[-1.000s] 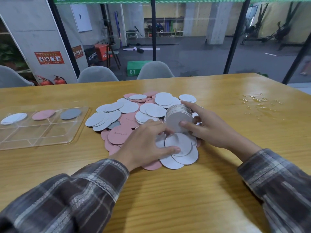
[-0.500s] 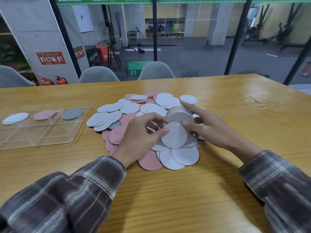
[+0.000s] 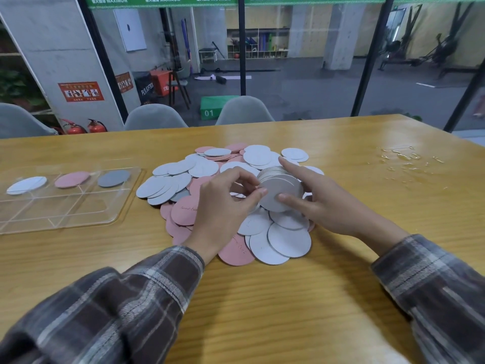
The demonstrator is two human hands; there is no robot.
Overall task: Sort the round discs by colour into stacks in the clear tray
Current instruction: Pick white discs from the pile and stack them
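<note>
A tilted stack of white discs (image 3: 279,189) sits above the loose heap of white, pink and grey discs (image 3: 199,177) on the wooden counter (image 3: 262,298), held in the grip of the right hand (image 3: 325,203), thumb under its near face and index finger laid over its top edge. The left hand (image 3: 225,208) meets the stack's left edge, thumb and forefinger pinched together on the front disc. The clear tray (image 3: 78,216) lies well apart to the left, with one white disc (image 3: 26,185), one pink disc (image 3: 72,179) and one grey disc (image 3: 113,178) in its far compartments
</note>
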